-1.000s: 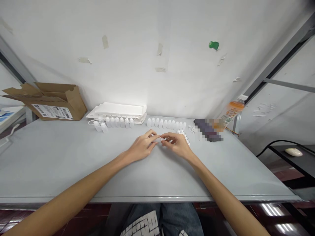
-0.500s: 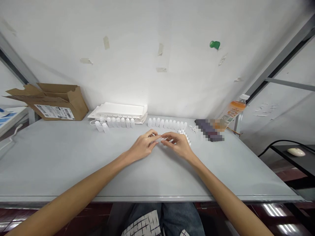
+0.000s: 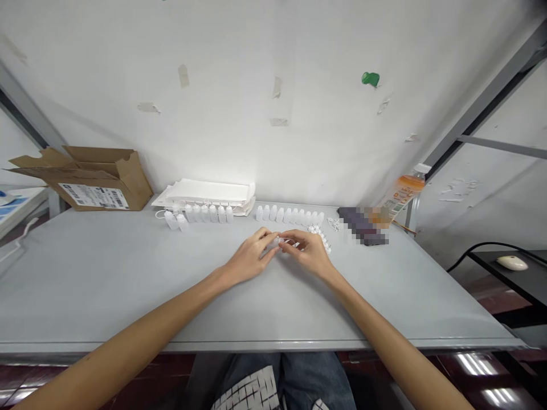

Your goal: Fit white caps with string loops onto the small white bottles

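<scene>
A small translucent white squeeze bottle (image 3: 272,244) lies sideways between the fingers of my left hand (image 3: 248,257), just above the table. My right hand (image 3: 311,250) meets it at the neck end, thumb and fingers pinched on a small white cap with a thin loop strap (image 3: 292,240), partly hidden by the fingers. Right beside this hand sits a cluster of small white caps with thin tips (image 3: 321,236). Behind it runs a row of similar bottles without caps (image 3: 287,215). Farther left stands a group of bottles with tipped caps (image 3: 205,213).
White flat packets (image 3: 205,192) lie against the wall behind the left bottles. An open cardboard box (image 3: 100,179) stands at the back left. Toward the right are white loop straps (image 3: 334,224), a dark pixelated object (image 3: 359,225) and a leaning orange drink bottle (image 3: 401,193).
The fingers of my left hand have shifted slightly around the bottle, so more of it shows. My right hand keeps its pinch at the neck end. The surrounding things stay put.
</scene>
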Available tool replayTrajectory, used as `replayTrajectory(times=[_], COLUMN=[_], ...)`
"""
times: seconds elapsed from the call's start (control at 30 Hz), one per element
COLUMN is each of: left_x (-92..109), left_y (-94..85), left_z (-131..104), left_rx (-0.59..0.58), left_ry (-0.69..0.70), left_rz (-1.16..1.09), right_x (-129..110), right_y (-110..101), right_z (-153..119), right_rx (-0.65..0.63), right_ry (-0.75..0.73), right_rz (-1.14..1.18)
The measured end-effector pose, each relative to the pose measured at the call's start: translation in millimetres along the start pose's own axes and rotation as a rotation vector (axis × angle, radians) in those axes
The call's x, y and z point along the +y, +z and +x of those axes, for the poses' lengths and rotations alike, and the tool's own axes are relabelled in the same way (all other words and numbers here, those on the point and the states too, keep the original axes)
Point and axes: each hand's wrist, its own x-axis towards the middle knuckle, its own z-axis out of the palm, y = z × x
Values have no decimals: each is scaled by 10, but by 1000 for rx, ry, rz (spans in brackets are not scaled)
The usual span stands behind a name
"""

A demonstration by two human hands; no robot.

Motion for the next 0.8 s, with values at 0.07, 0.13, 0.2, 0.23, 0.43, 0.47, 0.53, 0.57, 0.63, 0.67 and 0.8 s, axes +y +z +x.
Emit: replayTrajectory(times=[0.07, 0.13, 0.2, 0.23, 0.43, 0.47, 0.53, 0.57, 0.63, 0.67, 0.8], left_x=[4, 3, 3, 5, 25, 28, 29, 28, 23, 19, 0], left_y=[11, 18, 20, 21, 27, 30, 36, 40, 48, 53, 73], left_z=[-8, -15, -19, -19, -16, -18, -24, -27, -35, -38, -47], left_rx=[-4, 3, 16, 18, 41, 48, 55, 55, 53, 54, 76], left_ry=[-12, -15, -18, -20, 11, 19, 31, 34, 38, 42, 72], left_rz=[68, 131, 174, 185, 201, 207, 223, 232, 243, 246, 257], right_x=[-2, -2, -6, -11, -71, -77, -79, -76, -68, -65, -61], right_y=[0, 1, 3, 4, 8, 9, 13, 14, 17, 19, 25], right_z=[-2, -2, -2, -3, -19, -19, -16, -13, -7, -4, -6], right_rx=[-10, -28, -44, -49, -53, -52, -66, -83, -121, -135, -134], right_ry=[5, 17, 26, 28, 59, 67, 85, 95, 120, 134, 163], right_rz=[25, 78, 121, 133, 189, 201, 225, 236, 256, 266, 311])
